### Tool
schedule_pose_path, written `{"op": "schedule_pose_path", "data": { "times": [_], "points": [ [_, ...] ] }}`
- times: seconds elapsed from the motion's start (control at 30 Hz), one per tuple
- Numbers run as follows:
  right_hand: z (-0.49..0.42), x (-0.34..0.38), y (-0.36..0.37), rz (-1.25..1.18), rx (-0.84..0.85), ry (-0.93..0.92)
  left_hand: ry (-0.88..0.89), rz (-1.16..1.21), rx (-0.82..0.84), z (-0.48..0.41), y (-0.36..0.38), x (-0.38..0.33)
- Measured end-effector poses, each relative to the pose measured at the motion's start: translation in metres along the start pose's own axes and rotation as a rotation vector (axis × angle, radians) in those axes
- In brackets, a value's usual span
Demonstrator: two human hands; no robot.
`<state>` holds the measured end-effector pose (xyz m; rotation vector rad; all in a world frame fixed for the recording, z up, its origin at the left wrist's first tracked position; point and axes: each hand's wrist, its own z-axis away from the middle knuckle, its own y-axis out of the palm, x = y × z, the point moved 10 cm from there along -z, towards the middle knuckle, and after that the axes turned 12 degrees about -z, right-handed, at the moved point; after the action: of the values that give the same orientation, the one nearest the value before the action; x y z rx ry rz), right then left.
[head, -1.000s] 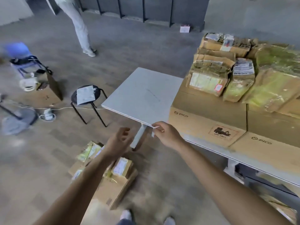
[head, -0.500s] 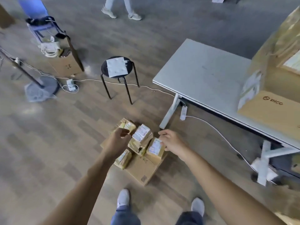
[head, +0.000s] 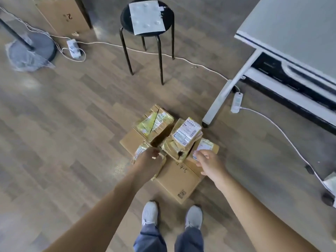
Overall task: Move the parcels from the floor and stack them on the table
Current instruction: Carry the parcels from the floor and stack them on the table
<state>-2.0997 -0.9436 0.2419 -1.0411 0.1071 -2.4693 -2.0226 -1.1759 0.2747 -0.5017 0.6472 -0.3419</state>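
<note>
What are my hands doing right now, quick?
Left hand: grips the small taped parcel.
Right hand: touches the labelled parcel; grip cannot be told.

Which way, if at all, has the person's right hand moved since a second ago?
Yes. The right hand left the edge of the table and went down to the floor, now at the labelled parcel near the table leg.

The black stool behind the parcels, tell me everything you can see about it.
The black stool stands upright on the wood floor, beyond the parcels and left of the table. It has a round black seat and four thin dark legs, metal tubes by the look. A pale sheet with small bumps lies flat on the seat and covers most of it. A white cable runs along the floor among its legs.
</note>
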Motion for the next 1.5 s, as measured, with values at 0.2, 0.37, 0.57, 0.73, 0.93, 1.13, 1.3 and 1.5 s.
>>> {"op": "schedule_pose_path", "data": {
  "times": [0.2,0.37,0.57,0.73,0.93,1.13,1.3,1.5],
  "points": [
    [-0.117,-0.04,0.006,-0.283,-0.029,0.105,0.12,0.033,-0.013,-0.126,0.057,-0.021],
    [-0.173,-0.063,0.018,-0.418,0.008,0.101,0.078,0.034,0.071,-0.199,0.099,-0.025],
    [-0.171,-0.075,0.025,-0.488,0.107,0.064,0.055,0.151,0.3,-0.197,0.138,-0.009],
    [-0.126,-0.089,0.01,-0.243,0.256,0.009,0.022,0.093,0.43,-0.133,0.181,0.023],
    [-0.082,-0.162,0.018,-0.1,0.355,0.191,-0.102,-0.037,0.467,-0.086,0.224,0.081],
    [-0.108,-0.213,0.046,-0.067,0.201,0.24,-0.09,-0.043,0.336,-0.114,0.24,0.1],
    [-0.121,-0.206,0.06,0.211,0.157,0.135,-0.079,-0.065,0.333,-0.13,0.25,0.106],
    [-0.143,-0.157,0.049,0.408,0.0,-0.016,0.194,-0.265,-0.193,-0.163,0.166,0.048]
  ]
}}
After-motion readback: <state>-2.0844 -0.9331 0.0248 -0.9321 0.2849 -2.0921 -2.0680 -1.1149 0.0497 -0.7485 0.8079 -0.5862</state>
